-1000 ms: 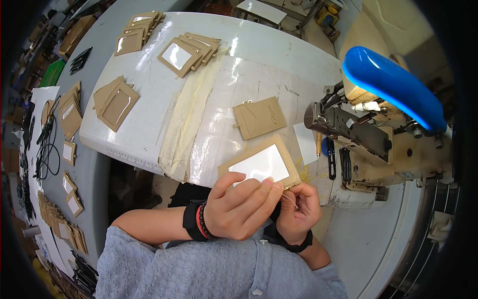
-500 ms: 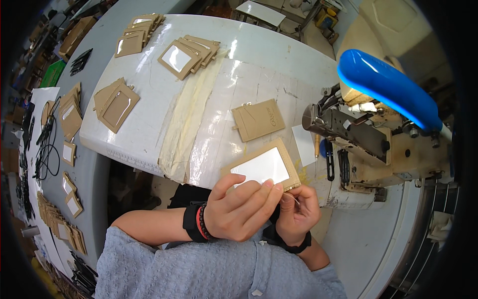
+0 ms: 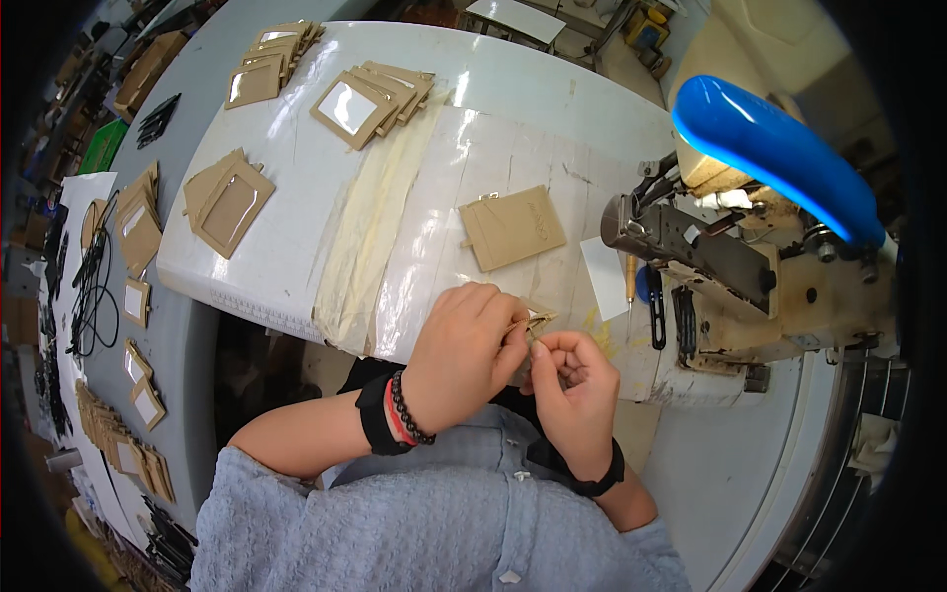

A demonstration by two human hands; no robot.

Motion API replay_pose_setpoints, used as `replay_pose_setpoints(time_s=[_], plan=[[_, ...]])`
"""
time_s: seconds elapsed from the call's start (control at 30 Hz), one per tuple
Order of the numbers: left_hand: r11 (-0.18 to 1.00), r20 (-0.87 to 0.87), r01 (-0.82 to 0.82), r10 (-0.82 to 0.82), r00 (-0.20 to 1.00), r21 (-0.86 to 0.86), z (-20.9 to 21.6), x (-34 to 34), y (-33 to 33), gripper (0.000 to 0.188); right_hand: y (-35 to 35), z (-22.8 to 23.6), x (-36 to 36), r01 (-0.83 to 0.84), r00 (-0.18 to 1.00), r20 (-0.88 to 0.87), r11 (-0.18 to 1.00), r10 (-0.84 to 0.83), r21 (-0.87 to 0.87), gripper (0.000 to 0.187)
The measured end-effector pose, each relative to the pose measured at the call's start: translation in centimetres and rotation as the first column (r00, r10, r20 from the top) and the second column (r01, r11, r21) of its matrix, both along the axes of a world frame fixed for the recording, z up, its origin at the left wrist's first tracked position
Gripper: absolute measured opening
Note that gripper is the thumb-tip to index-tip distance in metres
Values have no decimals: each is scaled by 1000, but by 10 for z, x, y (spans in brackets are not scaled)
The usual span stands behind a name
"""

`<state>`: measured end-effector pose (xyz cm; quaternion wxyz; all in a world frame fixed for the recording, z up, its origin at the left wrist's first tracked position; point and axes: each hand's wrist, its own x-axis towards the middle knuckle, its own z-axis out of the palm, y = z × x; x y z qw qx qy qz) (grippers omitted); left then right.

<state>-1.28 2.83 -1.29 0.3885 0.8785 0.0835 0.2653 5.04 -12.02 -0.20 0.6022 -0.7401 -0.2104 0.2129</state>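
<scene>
My left hand (image 3: 456, 350) is closed on a tan badge-type card holder (image 3: 542, 319). The holder is tipped nearly edge-on, so most of it hides behind my fingers. Close against its edge, the thumb and forefinger of my right hand (image 3: 577, 395) are pinched together. What they grip is too small to make out. Beyond my hands, another tan card holder (image 3: 513, 229) lies flat on the work table (image 3: 434, 212), its stamped side up.
At the right stands a sewing machine (image 3: 691, 242) with a blue cover (image 3: 774, 153). An awl (image 3: 630, 281) and black snips (image 3: 655, 311) lie beside it, near white paper (image 3: 604, 276). Stacked card holders (image 3: 350, 107) sit at the far left, with more holders (image 3: 232, 209) nearer.
The card holder has turned from showing its white window to nearly edge-on. My left hand has rolled over it, back upward. My right hand has shifted slightly left and now pinches at the edge.
</scene>
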Motion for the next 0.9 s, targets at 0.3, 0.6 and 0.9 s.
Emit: replay_pose_setpoints(time_s=[0.3,0.6,0.9], plan=[[980,-34,19,-26,999,-197,-1,1,0,16,3,1,9,40,994,107,997,-34,-58,5],[962,-88,47,-73,993,-270,4,6,11,10,7,8,13,27,997,74,994,-20,-103,6],[977,-102,48,-71,992,-209,4,7,12,11,11,7,14,33,998,51,994,-28,-106,5]])
